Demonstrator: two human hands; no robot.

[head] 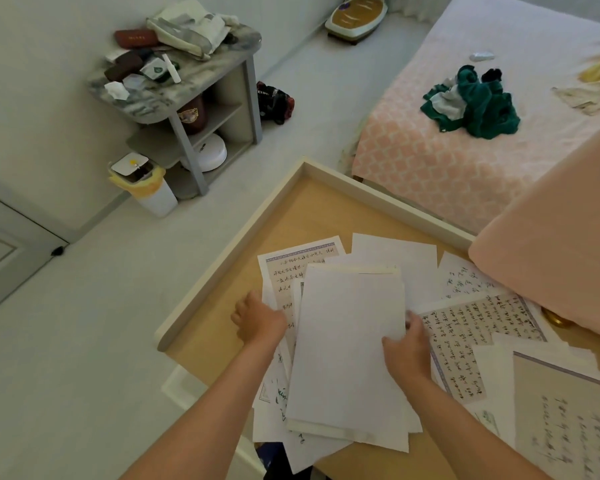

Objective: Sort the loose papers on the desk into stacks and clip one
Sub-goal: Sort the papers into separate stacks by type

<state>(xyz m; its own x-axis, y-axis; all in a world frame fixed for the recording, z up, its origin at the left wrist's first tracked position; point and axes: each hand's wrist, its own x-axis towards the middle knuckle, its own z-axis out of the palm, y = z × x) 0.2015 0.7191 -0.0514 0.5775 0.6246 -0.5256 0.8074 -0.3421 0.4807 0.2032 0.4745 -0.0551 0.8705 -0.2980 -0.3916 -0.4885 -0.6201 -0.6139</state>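
Observation:
A stack of white sheets point(347, 344) lies face down in the middle of the wooden desk point(284, 220). My left hand point(257, 320) grips the stack's left edge, with the fingertips hidden under the paper. My right hand point(407, 348) pinches its right edge, thumb on top. Loose papers lie spread around and beneath the stack: a bordered calligraphy sheet point(291, 265) at the upper left, a blank sheet point(395, 258) behind, handwritten pages point(478, 323) to the right and another page point(561, 410) at the lower right. No clip is visible.
A pink cushion point(551, 258) overhangs the desk's right side, with a brass object point(555, 320) under it. A raised white rim point(378, 192) borders the desk. Beyond it are a bed point(465, 140) with green clothes point(478, 102), a cluttered grey side table point(187, 81) and a small bin point(146, 185).

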